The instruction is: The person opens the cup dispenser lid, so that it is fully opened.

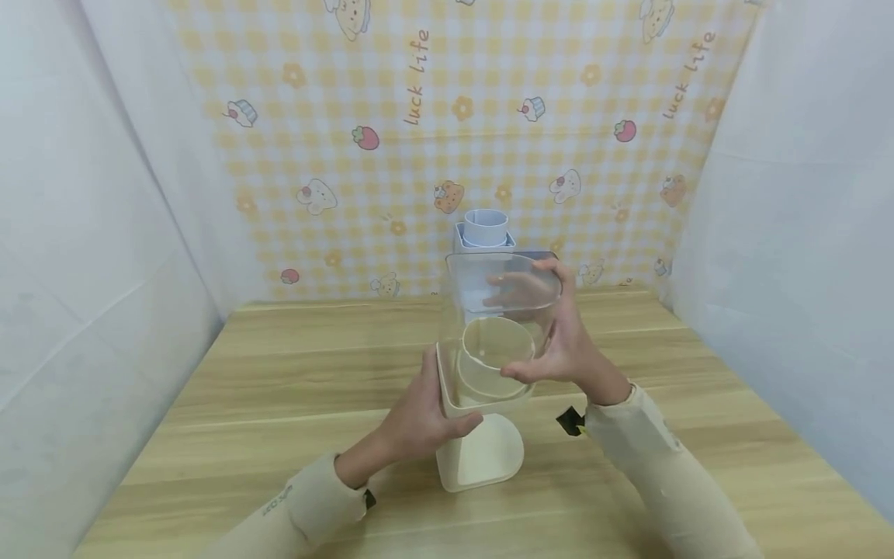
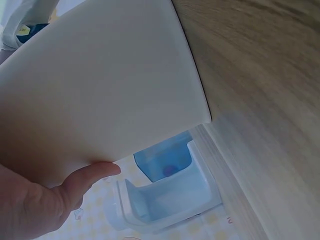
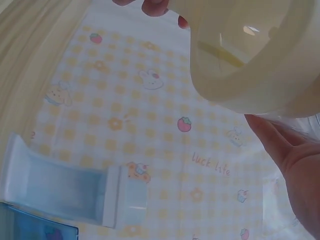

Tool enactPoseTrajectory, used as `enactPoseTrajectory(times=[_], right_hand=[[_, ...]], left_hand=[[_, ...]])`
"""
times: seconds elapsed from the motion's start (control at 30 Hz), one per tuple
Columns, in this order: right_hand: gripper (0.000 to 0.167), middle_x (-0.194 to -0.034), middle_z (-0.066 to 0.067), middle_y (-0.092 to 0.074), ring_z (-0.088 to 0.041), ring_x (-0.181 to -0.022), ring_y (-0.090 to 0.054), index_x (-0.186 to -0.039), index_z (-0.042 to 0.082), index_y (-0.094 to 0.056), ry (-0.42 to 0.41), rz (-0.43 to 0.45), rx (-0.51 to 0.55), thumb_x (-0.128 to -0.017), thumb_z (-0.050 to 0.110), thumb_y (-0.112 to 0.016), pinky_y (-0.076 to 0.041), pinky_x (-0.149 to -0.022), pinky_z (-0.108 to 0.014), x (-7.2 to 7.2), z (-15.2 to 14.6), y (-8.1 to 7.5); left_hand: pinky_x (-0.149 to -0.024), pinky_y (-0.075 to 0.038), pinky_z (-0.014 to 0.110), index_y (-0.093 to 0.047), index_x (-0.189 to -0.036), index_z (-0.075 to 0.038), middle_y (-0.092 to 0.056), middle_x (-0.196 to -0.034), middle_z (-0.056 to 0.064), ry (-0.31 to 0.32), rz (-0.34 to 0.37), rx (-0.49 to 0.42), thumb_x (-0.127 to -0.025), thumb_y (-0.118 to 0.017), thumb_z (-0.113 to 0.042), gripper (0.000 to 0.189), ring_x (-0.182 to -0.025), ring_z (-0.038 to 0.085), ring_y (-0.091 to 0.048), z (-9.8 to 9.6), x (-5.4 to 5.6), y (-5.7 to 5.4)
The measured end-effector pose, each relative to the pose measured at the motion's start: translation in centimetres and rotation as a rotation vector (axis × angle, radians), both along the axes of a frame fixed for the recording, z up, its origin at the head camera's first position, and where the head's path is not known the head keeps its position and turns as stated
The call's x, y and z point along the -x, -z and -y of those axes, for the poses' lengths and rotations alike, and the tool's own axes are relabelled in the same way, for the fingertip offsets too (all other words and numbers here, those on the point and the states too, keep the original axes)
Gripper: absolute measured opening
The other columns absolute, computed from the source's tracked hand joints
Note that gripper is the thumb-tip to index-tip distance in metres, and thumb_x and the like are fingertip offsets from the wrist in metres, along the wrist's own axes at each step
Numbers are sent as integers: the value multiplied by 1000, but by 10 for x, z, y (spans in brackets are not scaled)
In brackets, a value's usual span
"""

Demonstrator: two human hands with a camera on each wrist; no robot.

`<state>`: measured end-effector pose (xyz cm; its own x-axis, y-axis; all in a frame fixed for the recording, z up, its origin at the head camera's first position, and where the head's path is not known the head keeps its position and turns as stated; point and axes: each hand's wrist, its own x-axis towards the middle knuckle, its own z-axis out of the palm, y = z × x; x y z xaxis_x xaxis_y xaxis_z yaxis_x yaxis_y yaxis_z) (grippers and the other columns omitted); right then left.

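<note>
A cream plastic stand (image 1: 491, 458) with a rounded foot is upright on the table in front of me. Its top carries a short round collar (image 1: 480, 379). My left hand (image 1: 421, 415) grips the stand's upper left side, thumb toward the front; the left wrist view shows that thumb along the edge of a broad pale panel (image 2: 110, 80). Around and above the collar is a clear plastic container (image 1: 482, 272). My right hand (image 1: 566, 341) grips the container's right side, its far fingers visible through the plastic. The thumb lies in front of the collar.
Behind, near the back of the wood-grain table (image 1: 300, 373), stands a light blue stand (image 3: 65, 187) with a similar collar on top. A translucent blue container (image 2: 170, 157) is beside it. A checked cloth (image 1: 419, 155) hangs behind; white sheets (image 1: 91, 233) close off both sides.
</note>
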<state>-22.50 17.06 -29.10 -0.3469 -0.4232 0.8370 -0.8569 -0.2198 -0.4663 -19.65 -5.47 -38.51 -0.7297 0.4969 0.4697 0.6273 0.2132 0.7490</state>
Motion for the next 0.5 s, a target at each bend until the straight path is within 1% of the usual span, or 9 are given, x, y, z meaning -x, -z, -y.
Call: enactPoseTrajectory(times=[0.13, 0.33, 0.43, 0.5], right_hand=[[106, -139, -24, -47, -35, -113, -61, -138, -1, -12, 12, -39, -9, -71, 25, -90, -53, -92, -45, -2, -5, -1], [106, -140, -24, -46, -32, -115, -60, -137, -4, -12, 32, -104, -12, -71, 26, -90, -55, -89, -43, -3, -12, -1], [105, -141, -21, -44, -31, -116, -60, -135, -5, -12, 43, -120, -22, -71, 28, -90, -55, -88, -42, -2, -10, -1], [105, -141, -20, -44, -31, -116, -60, -134, -4, -13, 53, -129, -30, -71, 30, -89, -56, -87, -43, 0, -7, 0]], left_hand=[[-85, -53, 36, -19, -148, -15, -51, -126, 3, -2, -1, -9, -82, -73, -46, 91, -104, 15, -59, -6, 1, 1], [-85, -54, 36, -20, -147, -14, -51, -127, 3, 8, 18, 3, -81, -73, -45, 90, -104, 16, -59, -11, 2, 0], [-82, -54, 35, -22, -146, -13, -54, -123, 2, -17, 10, 6, -80, -73, -44, 89, -101, 16, -61, -8, 1, 0], [-80, -55, 35, -24, -144, -11, -57, -120, 3, -33, -8, 3, -79, -72, -46, 88, -98, 16, -62, -5, 2, 0]])
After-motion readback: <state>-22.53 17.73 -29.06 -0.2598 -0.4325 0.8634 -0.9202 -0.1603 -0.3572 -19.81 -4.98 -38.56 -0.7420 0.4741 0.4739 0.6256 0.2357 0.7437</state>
